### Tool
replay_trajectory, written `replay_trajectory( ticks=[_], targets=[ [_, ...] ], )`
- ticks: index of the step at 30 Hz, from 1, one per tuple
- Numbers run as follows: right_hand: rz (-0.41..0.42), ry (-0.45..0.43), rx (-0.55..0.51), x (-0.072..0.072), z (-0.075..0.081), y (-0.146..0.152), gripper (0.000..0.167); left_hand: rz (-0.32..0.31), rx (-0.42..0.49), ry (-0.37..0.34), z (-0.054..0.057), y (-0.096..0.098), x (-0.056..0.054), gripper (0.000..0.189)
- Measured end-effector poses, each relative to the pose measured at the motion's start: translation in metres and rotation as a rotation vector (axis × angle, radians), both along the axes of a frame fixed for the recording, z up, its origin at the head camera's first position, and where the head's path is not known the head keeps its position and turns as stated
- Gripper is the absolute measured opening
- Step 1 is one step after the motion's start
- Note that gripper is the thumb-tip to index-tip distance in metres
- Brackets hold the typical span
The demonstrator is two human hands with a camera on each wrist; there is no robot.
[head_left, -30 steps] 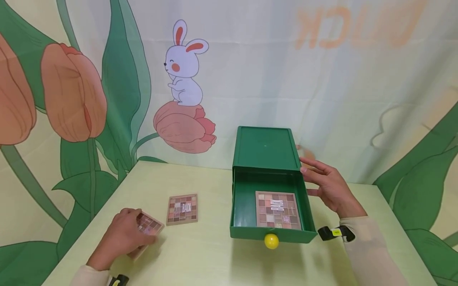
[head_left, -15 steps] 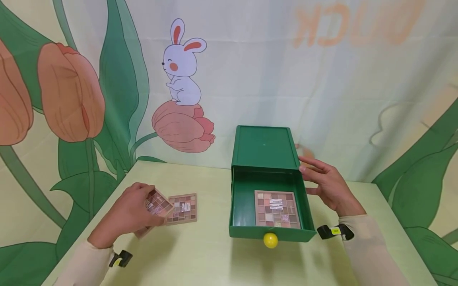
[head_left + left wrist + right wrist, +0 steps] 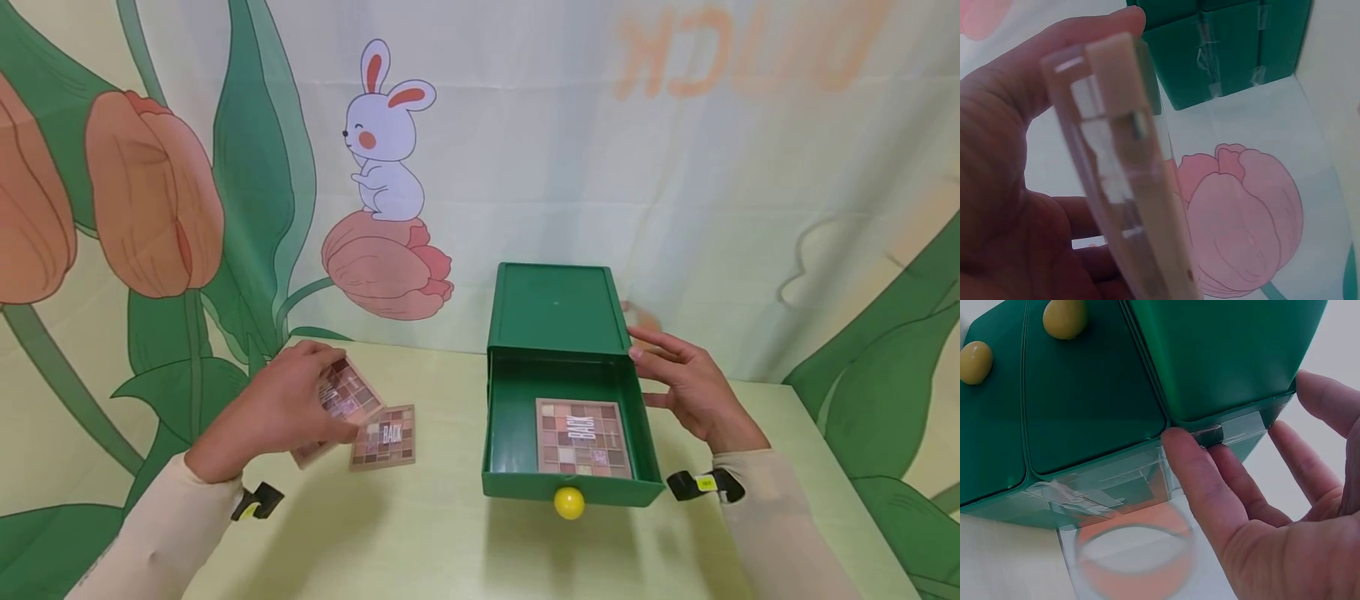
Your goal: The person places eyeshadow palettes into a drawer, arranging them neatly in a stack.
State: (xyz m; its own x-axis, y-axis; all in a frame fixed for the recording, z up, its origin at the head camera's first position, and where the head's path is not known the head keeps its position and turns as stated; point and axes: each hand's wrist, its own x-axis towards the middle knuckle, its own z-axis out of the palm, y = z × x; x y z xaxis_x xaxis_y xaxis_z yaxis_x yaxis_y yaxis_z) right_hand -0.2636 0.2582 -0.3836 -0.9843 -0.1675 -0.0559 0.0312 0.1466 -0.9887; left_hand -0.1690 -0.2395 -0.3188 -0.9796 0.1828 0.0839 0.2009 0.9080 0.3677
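Note:
My left hand (image 3: pixel 273 408) pinches an eyeshadow palette (image 3: pixel 351 398) between thumb and fingers, raised off the table and tilted. In the left wrist view that palette (image 3: pixel 1141 169) shows edge-on, with a clear lid. Just below it to the right, a second palette (image 3: pixel 390 446) lies flat on the table. A third palette (image 3: pixel 577 442) lies in the pulled-out drawer (image 3: pixel 517 485) of the green drawer unit (image 3: pixel 558 308). At the unit's right side, my right hand (image 3: pixel 693 392) rests its extended fingertips against the casing; the right wrist view shows its fingers (image 3: pixel 1197 475) on the taped side.
Yellow ball knobs (image 3: pixel 569 503) stick out from the drawer fronts. Lower drawers (image 3: pixel 1091 387) are pushed in. A printed curtain (image 3: pixel 525 150) hangs behind the pale table (image 3: pixel 442 533).
My left hand has lifted its palette off the table and carried it up and away from me, past the left side of the flat palette. The right hand has stayed at the drawer unit.

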Motion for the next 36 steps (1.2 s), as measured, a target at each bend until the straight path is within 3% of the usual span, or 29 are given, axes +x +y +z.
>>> replay_trajectory(
  ticks=[7,21,36],
  targets=[
    [0.001,-0.005,0.004,0.0,0.001,-0.001,0.065,-0.039,-0.02,-0.005,0.014,0.002,0.003,0.1],
    [0.001,-0.006,-0.008,0.001,0.002,-0.001,0.065,-0.124,0.024,-0.047,0.033,0.006,-0.009,0.098],
    [-0.001,0.012,0.015,0.001,0.001,0.0,0.064,-0.186,0.045,-0.064,0.047,0.033,-0.018,0.097]
  ],
)
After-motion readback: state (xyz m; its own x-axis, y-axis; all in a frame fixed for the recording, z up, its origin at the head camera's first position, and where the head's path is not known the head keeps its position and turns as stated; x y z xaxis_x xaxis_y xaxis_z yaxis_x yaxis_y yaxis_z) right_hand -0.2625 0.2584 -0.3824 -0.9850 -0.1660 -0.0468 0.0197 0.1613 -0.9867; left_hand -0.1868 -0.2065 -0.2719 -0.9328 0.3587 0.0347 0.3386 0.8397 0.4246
